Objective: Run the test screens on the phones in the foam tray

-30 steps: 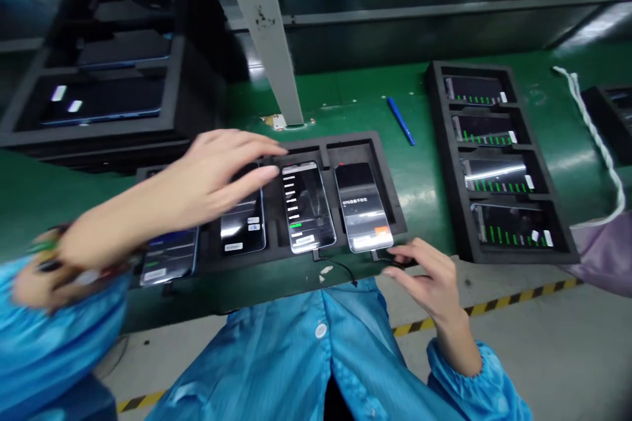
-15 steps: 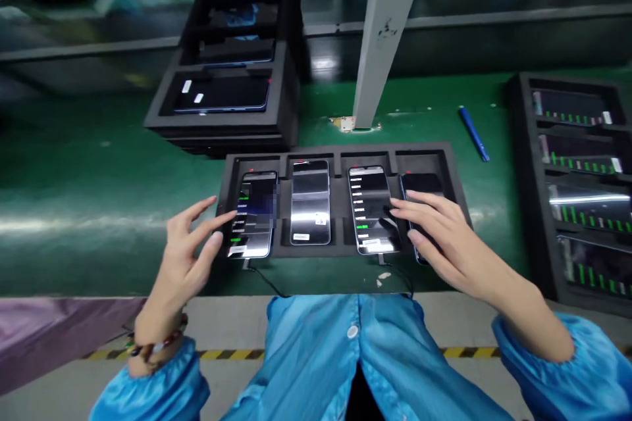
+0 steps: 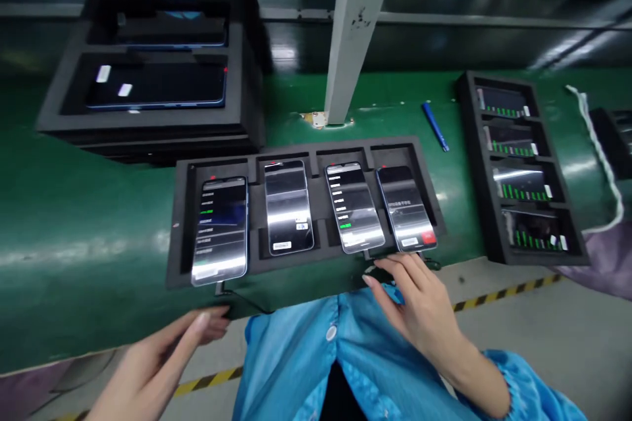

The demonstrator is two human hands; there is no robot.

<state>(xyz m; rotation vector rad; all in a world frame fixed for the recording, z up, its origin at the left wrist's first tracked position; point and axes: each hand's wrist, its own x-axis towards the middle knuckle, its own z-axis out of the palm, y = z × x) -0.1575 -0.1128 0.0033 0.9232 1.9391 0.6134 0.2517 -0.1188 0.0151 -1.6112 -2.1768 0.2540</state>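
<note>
A black foam tray (image 3: 178, 223) lies on the green belt in front of me with several lit phones in its slots. My right hand (image 3: 419, 302) is at the tray's near edge, below the rightmost phone (image 3: 407, 207), fingers curled around the cable plug area there; what it grips is hidden. My left hand (image 3: 162, 355) is low at the belt's near edge, fingers stretched toward a black cable (image 3: 247, 302) that runs from the leftmost phone (image 3: 220, 230). It holds nothing.
A stack of black foam trays (image 3: 148, 105) with dark phones stands at the back left. Another tray of lit phones (image 3: 474, 164) lies on the right, with a blue pen (image 3: 434, 126), a grey post (image 3: 353, 33) and a white cord (image 3: 597, 145) nearby.
Both hands have drawn back from the phone screens to the tray's near edge. The rightmost phone's screen has lit up with a red button. The view has shifted.
</note>
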